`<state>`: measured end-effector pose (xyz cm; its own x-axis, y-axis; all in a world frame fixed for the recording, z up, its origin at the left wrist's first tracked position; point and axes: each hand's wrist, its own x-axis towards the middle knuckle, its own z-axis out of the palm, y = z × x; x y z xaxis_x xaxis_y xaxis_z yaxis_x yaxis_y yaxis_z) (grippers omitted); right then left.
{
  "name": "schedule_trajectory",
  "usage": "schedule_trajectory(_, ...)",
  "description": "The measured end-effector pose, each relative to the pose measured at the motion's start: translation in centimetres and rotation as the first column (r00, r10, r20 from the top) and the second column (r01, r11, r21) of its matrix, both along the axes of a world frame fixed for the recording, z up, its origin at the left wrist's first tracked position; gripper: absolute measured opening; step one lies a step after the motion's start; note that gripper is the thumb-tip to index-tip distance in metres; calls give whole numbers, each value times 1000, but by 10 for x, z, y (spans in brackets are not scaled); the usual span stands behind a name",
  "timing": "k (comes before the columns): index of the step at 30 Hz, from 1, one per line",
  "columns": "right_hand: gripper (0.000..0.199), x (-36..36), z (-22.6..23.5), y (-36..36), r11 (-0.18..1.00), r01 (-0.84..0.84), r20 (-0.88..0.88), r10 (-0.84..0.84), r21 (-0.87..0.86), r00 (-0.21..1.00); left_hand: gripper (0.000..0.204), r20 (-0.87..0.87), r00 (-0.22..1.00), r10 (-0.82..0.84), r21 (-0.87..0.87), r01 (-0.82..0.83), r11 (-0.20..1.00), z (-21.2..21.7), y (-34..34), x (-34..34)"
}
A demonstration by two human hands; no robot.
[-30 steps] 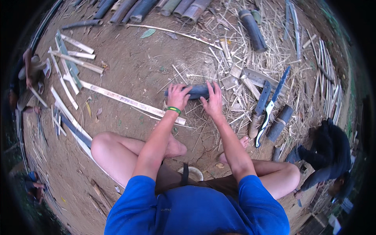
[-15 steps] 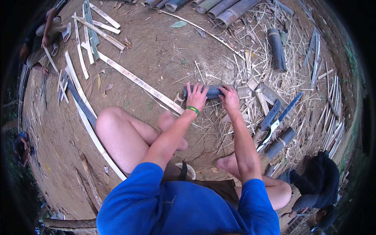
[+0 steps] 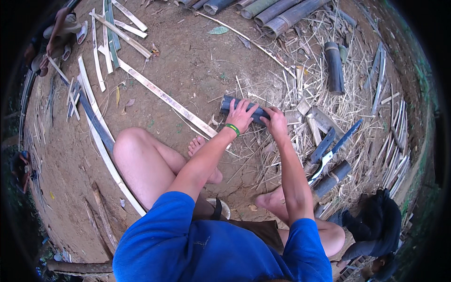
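The left hand [image 3: 240, 116], fingers spread, grips a dark bamboo tube [image 3: 259, 114] beneath it; the right hand [image 3: 276, 123] curls over the tube's right end. Shavings [image 3: 292, 142] lie beside the right hand, a saw [image 3: 347, 136] farther right. Well beyond both hands lies a row of bamboo poles [image 3: 295, 17].

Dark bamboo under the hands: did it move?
Yes: against the long pale strip, the bamboo has turned, its right end swinging toward the blue shirt.

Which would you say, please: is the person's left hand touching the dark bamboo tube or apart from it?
Touching: the head view plainly shows the left hand laid over the dark bamboo tube, its fingers spread across the top.
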<state>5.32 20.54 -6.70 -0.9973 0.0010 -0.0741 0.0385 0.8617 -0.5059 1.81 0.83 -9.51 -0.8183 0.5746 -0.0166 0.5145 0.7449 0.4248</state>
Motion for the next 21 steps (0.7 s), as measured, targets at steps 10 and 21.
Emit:
schedule_trajectory(10,37,8,-12,-9,997,73,-121,-75,-25,990,61,28,999,-38,31,38,999,-2,-3,-8)
schedule_trajectory(21,102,26,-8,-6,900,392,-13,-397,191,918,74,14,998,-57,-39,57,998,-1,-8,-12)
